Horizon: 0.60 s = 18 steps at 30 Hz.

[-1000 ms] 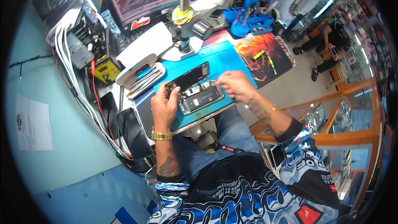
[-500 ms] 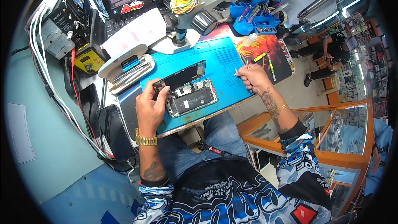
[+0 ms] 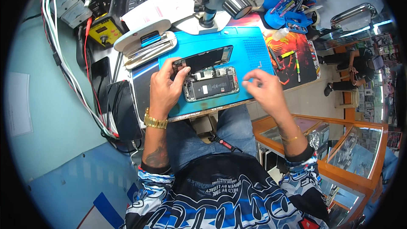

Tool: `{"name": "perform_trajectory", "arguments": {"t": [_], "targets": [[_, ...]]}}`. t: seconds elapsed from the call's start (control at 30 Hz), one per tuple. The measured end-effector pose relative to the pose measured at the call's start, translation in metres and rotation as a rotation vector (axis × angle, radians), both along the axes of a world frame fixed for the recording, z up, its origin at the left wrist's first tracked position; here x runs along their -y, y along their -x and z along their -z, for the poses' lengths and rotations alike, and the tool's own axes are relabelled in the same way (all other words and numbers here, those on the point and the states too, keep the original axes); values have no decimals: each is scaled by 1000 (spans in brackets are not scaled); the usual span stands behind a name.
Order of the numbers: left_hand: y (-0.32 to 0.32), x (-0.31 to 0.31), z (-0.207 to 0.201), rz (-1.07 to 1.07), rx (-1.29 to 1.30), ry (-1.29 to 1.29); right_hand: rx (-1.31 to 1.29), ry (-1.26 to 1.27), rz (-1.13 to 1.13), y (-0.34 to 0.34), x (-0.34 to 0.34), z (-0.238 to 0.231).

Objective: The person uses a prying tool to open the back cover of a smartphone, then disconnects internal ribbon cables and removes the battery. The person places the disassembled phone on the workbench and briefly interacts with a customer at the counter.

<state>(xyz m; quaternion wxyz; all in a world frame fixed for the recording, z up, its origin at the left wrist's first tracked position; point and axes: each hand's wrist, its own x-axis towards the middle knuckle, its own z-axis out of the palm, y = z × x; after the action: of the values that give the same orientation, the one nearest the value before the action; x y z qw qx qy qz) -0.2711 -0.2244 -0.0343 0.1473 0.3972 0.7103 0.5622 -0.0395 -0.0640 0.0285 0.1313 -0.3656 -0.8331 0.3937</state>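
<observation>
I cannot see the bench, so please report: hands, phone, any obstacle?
Left hand grips opened phone at its left end. Right hand hovers beside it, fingertips pinched, contents unclear. Screen folded back on blue mat.

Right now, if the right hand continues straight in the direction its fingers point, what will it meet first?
Probably the opened phone on the blue mat: the right hand points left toward its near end. Its height above the mat is unclear.

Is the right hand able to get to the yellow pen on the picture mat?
Probably yes. The right hand hovers over the blue mat, and nothing stands between it and the yellow pen just beyond.
</observation>
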Motion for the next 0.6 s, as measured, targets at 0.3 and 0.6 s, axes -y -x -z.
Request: {"name": "perform_trajectory", "arguments": {"t": [0.3, 0.6], "targets": [[-1, 0, 2, -1, -2, -30, 89, -72, -221, 58, 3, 32], [1, 1, 1, 12, 6, -7, 91, -67, -266, 57, 1, 28]]}}
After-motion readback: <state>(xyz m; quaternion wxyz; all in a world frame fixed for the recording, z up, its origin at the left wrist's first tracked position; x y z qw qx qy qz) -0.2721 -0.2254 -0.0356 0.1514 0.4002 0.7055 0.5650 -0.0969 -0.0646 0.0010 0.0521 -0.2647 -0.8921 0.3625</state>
